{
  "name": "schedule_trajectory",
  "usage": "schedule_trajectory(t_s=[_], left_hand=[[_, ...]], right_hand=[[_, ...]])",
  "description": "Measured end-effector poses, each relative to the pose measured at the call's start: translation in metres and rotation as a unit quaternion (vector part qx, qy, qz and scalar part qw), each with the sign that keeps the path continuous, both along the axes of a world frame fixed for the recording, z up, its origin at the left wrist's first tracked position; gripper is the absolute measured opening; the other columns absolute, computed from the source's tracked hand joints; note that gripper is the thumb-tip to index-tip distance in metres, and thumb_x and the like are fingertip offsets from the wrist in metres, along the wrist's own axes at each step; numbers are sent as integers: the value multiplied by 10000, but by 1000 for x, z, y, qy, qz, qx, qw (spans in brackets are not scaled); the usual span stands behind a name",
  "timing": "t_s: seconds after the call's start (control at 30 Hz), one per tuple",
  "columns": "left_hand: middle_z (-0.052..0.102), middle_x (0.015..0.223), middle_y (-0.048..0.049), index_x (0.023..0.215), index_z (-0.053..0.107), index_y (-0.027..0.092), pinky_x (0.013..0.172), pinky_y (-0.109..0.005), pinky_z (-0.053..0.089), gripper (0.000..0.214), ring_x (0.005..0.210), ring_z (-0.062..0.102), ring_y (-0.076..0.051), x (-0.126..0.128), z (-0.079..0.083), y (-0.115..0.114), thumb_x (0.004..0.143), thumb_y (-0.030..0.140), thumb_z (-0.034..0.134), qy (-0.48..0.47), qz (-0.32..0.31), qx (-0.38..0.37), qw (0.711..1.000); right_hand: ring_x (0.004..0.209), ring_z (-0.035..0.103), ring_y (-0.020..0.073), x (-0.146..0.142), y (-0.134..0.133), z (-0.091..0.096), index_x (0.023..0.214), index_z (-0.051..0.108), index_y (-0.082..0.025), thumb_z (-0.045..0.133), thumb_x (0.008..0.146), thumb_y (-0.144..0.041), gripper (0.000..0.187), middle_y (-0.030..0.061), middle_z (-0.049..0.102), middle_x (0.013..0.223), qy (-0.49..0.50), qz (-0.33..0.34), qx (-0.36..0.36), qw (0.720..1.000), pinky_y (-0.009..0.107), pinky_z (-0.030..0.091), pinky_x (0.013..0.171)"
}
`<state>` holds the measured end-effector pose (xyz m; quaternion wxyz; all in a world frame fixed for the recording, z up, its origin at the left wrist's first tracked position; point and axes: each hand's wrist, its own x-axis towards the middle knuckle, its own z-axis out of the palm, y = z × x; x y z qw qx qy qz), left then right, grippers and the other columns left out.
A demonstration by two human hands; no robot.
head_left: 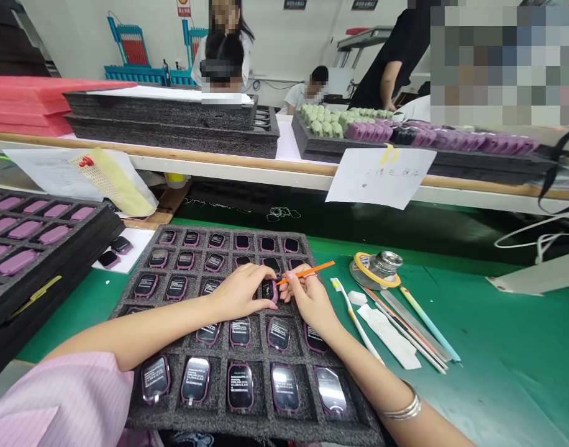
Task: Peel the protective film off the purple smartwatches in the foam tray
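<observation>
My left hand (242,288) pinches a purple-cased smartwatch (269,290) between thumb and fingers, above the foam tray. In my right hand (311,299) is a thin orange stick (318,269), its lower end against or very close to the watch. What the tip touches is too small to tell. Beneath both hands lies a dark grey foam tray (261,428) divided into compartments. It holds several rows of purple watches, such as one watch (240,386) at the front, many with lit screens showing white text. My forearms hide some compartments.
To the right lie a white toothbrush (354,316), white tissue (389,335), several thin sticks (412,326), and a metal-lidded jar (384,264) ringed by yellow tape. A foam tray (98,239) of purple parts stands left. A raised shelf (247,167) runs behind; people are beyond it.
</observation>
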<state>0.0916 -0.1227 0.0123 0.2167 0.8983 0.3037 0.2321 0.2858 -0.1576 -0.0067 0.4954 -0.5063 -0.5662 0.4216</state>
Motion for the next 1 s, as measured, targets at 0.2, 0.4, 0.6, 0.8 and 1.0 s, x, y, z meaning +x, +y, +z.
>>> schedule_trajectory(t_s=[0.2, 0.4, 0.6, 0.8, 1.0], left_hand=[[624, 983, -84, 893, 648, 179, 902, -438, 454, 442, 996, 569, -287, -8, 14, 2, 760, 589, 747, 66, -3, 54, 996], [615, 982, -74, 879, 707, 203, 884, -415, 438, 233, 961, 556, -264, -36, 26, 1, 850, 434, 717, 121, -33, 77, 989], [646, 1094, -64, 1069, 678, 235, 963, -390, 454, 226, 1063, 587, -237, -61, 21, -4, 880, 358, 701, 73, -20, 40, 996], [665, 1124, -56, 1083, 664, 228, 985, -383, 474, 234, 1101, 599, -221, -64, 7, -11, 883, 343, 701, 9, 15, 1, 1000], [669, 1152, -69, 1176, 558, 206, 967, -417, 494, 435, 1093, 609, -240, -62, 1, -12, 827, 372, 758, -19, 39, -12, 999]], right_hand=[[544, 621, 119, -1, -4, 4, 834, 531, -193, 579, 897, -638, 452, -32, 633, 652, -16, -8, 6, 1000, 270, 531, 552], [519, 620, 143, -1, -3, 10, 809, 531, -227, 608, 833, -689, 469, 0, 649, 633, 1, -12, 1, 1000, 273, 526, 504], [510, 615, 128, -23, 4, 22, 857, 573, -202, 665, 809, -646, 456, 30, 690, 705, 42, 29, -23, 998, 268, 544, 492], [520, 643, 145, -54, 8, 10, 861, 502, -220, 615, 817, -694, 489, -1, 666, 649, 64, 56, -35, 996, 293, 571, 517], [514, 617, 126, -58, 4, 2, 860, 495, -223, 591, 855, -673, 460, -17, 644, 645, 50, 50, -23, 997, 275, 551, 520]])
